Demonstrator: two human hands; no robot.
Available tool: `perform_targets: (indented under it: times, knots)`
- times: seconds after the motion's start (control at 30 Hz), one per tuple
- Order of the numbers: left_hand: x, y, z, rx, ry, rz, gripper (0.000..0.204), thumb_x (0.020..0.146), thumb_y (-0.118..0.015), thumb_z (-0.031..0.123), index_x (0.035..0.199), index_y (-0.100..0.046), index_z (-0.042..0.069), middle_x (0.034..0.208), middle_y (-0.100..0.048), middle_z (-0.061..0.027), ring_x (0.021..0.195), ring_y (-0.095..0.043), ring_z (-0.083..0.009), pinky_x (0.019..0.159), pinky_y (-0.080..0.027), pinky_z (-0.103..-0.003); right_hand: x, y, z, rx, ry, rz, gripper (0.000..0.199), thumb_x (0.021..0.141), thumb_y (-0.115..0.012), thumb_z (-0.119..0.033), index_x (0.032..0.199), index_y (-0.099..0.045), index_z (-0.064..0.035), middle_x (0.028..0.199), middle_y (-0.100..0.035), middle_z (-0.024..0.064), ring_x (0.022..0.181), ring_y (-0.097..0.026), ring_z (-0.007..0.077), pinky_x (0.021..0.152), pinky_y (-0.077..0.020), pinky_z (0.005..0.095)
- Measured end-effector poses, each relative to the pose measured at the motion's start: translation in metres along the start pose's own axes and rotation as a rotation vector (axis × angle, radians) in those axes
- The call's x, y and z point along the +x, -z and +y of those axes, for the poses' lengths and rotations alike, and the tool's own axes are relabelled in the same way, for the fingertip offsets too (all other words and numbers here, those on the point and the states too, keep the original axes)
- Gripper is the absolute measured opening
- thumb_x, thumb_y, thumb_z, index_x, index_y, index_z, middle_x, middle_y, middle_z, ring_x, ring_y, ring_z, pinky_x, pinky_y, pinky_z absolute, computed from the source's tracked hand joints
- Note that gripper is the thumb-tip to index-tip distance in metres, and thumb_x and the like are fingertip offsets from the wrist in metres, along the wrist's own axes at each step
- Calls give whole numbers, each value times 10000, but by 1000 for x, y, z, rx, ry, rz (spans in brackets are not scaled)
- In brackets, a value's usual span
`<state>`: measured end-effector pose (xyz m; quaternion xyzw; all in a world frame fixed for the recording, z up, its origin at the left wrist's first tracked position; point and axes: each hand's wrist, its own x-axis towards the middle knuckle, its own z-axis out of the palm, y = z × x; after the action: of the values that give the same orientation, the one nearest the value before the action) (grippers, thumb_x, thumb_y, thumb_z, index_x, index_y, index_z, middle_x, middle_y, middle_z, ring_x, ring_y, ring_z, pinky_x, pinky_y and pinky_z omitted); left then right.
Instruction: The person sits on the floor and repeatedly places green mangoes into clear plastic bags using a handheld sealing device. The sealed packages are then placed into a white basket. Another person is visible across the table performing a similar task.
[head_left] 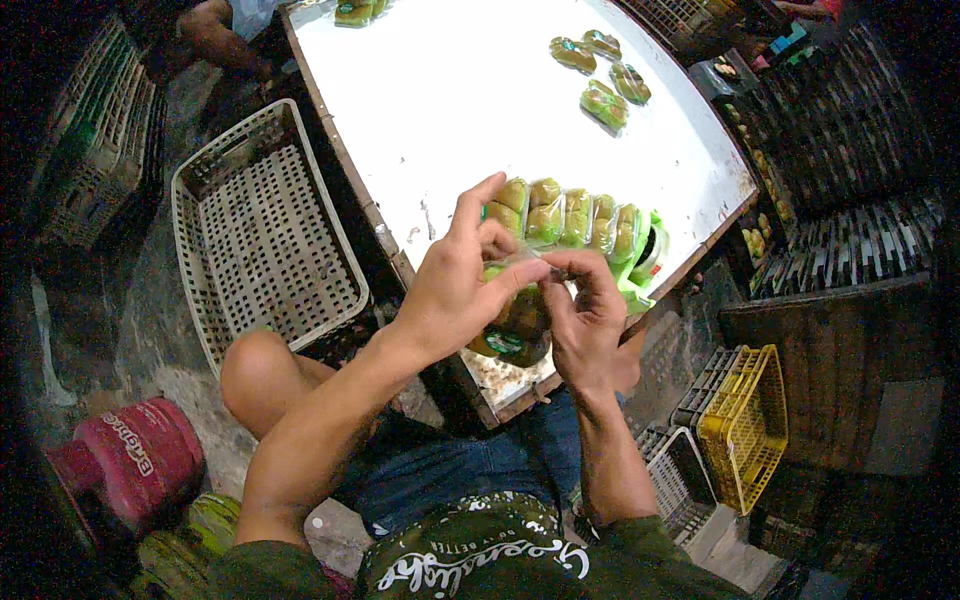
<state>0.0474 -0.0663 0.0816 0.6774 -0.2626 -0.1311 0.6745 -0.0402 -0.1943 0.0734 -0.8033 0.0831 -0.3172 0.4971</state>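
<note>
My left hand point(462, 275) and my right hand point(585, 310) meet over the near end of a white table point(430, 110). Between them is a clear plastic bag of brown and greenish buns point(515, 325), partly hidden by my fingers. The thumbs and fingertips of both hands pinch the bag's gathered top, while my left index finger points up and away. Just beyond stands a row of several similar bun packs point(574, 217). To the right of that row, bright green plastic point(630, 275) lies against a dark round thing I cannot make out fully.
A pale perforated crate point(265, 245) stands left of the table. More bun packs point(604, 104) lie at the table's far right. A red gas cylinder point(140, 455) is at lower left, a yellow crate point(745, 430) at lower right. Another person's arm point(222, 40) shows at upper left.
</note>
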Motion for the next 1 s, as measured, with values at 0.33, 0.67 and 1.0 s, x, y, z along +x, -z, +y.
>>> perform_targets:
  times: [0.33,0.67,1.0]
  knots:
    - [-3,-3,-6,259,-225,80,175,787,-771,135,795,-605,83,1030,-630,-60,1048,-541,-212,947,-416,-347,-10,9,8,467,-349,135,109,885,-658,-21,854,-554,-24,1056,-590,98,965,-569,182,851,-462,302]
    - [8,-16,-36,-118,93,207,169,842,-658,43,862,-490,50,794,-493,2,794,-474,-97,769,-421,-262,-29,103,100,-470,-464,452,399,939,-608,-286,1182,-560,27,1110,-606,143,945,-599,238,852,-474,375]
    - [12,-29,-41,-74,2,220,175,859,-644,37,913,-478,43,815,-492,-10,796,-484,-118,765,-426,-273,-55,130,122,-434,-606,351,384,936,-617,-317,967,-680,61,1017,-653,153,933,-562,201,825,-453,351]
